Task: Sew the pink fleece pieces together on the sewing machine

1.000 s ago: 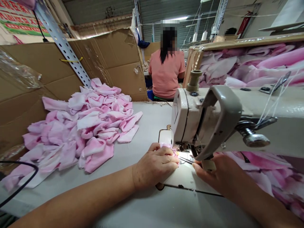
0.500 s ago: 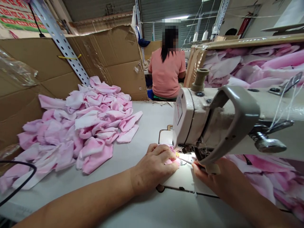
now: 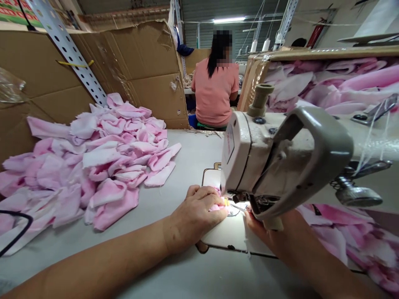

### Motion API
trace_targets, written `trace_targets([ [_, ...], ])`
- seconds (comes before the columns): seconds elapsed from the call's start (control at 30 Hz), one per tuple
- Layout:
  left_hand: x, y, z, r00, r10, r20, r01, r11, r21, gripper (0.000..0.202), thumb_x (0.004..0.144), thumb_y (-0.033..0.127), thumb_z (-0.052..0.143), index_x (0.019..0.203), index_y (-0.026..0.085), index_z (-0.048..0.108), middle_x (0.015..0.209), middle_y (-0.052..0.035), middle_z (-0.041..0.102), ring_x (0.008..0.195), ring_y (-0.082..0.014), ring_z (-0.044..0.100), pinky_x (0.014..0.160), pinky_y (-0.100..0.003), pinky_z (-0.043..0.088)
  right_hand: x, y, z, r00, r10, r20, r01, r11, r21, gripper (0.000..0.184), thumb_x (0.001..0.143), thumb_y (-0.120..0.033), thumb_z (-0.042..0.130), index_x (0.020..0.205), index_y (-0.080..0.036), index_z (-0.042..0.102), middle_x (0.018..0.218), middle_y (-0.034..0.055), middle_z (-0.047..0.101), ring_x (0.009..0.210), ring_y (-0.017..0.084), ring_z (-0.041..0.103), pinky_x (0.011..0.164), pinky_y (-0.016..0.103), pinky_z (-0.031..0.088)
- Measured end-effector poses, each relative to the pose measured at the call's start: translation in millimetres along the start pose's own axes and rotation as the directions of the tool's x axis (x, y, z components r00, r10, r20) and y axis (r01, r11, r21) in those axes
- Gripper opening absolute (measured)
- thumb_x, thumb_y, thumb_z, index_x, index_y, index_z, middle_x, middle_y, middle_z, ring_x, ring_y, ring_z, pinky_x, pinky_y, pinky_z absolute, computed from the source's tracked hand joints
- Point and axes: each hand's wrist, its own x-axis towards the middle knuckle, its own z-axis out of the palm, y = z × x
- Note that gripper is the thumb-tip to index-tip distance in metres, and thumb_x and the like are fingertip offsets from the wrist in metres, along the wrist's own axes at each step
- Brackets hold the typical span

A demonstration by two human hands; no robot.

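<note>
- Your left hand (image 3: 195, 214) lies palm down, fingers bent, pressing a pink piece (image 3: 217, 206) onto the plate by the needle.
- Your right hand (image 3: 270, 234) sits just right of the piece. The machine (image 3: 249, 153) hides its fingers, so I cannot tell its grip.
- A pile (image 3: 102, 162) of pink pieces lies well left on the table (image 3: 187, 153).
- A person (image 3: 215, 91) sits beyond, back turned.

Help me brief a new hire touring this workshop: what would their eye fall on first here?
The heap of pink fabric pieces sprawled over the left of the grey table, against cardboard walls. Next, the beige sewing machine looming close at right, with the left hand pressing a small pink piece by the lit needle area and the right hand half hidden behind it.
</note>
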Motion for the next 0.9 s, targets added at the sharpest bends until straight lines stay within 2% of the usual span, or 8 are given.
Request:
trace_targets([
  [0.13, -1, -6, 7.0, 0.999, -0.005, -0.034, 0.006, 1.0, 0.03, 0.009, 0.088, 0.025, 0.053, 0.091, 0.023, 0.061, 0.091, -0.0036, 0.06, 0.098, -0.0227, 0.046, 0.081, -0.036, 0.025, 0, 0, 2, 1.0, 0.005, -0.02, -0.006, 0.999, -0.046, 0.018, 0.084, -0.019, 0.046, 0.076, -0.019, 0.063, 0.073, 0.0086, 0.065, 0.068, 0.023, 0.06, 0.06, 0.031, 0.039],
  [0.27, 1, -7, 7.5, 0.997, 0.021, -0.072, -0.019, 0.999, 0.026, 0.006, 0.087, 0.022, 0.056, 0.089, 0.023, 0.061, 0.091, -0.0032, 0.062, 0.099, -0.0232, 0.048, 0.08, -0.036, 0.026, -1, 1, 3, 0.999, -0.047, -0.016, 0.045, 0.993, -0.111, 0.019, 0.083, -0.019, 0.047, 0.071, -0.019, 0.062, 0.062, 0.0063, 0.062, 0.055, 0.02, 0.055, 0.051, 0.03, 0.03],
  [0.4, 3, -1, -0.8, 0.991, 0.025, -0.133, -0.025, 1.0, -0.004, 0.012, 0.091, 0.016, 0.048, 0.084, 0.02, 0.058, 0.085, -0.0028, 0.062, 0.098, -0.0206, 0.05, 0.082, -0.035, 0.03, -7, 5, 8, 0.998, -0.059, -0.026, 0.055, 0.989, -0.137, 0.023, 0.084, -0.02, 0.047, 0.064, -0.02, 0.059, 0.051, 0.0014, 0.055, 0.044, 0.016, 0.047, 0.048, 0.03, 0.024],
  [0.57, 4, 3, -13.4, 0.991, -0.026, -0.134, 0.019, 0.999, -0.05, 0.012, 0.091, 0.01, 0.046, 0.087, 0.018, 0.055, 0.088, -0.0043, 0.061, 0.09, -0.0164, 0.054, 0.082, -0.03, 0.041, -13, 8, 5, 0.993, -0.109, -0.042, 0.102, 0.986, -0.133, 0.023, 0.085, -0.021, 0.044, 0.069, -0.018, 0.059, 0.052, 0.0014, 0.051, 0.051, 0.018, 0.051, 0.05, 0.029, 0.027],
  [0.73, 3, 1, -15.7, 0.993, -0.007, -0.12, -0.004, 0.996, -0.085, 0.015, 0.091, 0.006, 0.044, 0.093, 0.017, 0.055, 0.09, -0.0055, 0.059, 0.09, -0.0158, 0.052, 0.084, -0.03, 0.046, -14, 4, -8, 0.998, 0.015, 0.068, -0.009, 0.997, -0.077, 0.02, 0.085, -0.026, 0.046, 0.072, -0.02, 0.06, 0.064, 0.0022, 0.056, 0.058, 0.018, 0.055, 0.051, 0.028, 0.031],
  [0.9, 1, 1, -13.1, 0.996, -0.025, -0.081, 0.02, 0.998, -0.062, 0.013, 0.091, 0.007, 0.044, 0.092, 0.014, 0.056, 0.09, -0.0072, 0.057, 0.092, -0.0176, 0.051, 0.086, -0.031, 0.047, -15, -2, -10, 0.993, -0.01, 0.12, 0.01, 1.0, -0.003, 0.018, 0.086, -0.025, 0.046, 0.086, -0.021, 0.063, 0.07, 0.0023, 0.061, 0.067, 0.02, 0.058, 0.055, 0.029, 0.035],
])
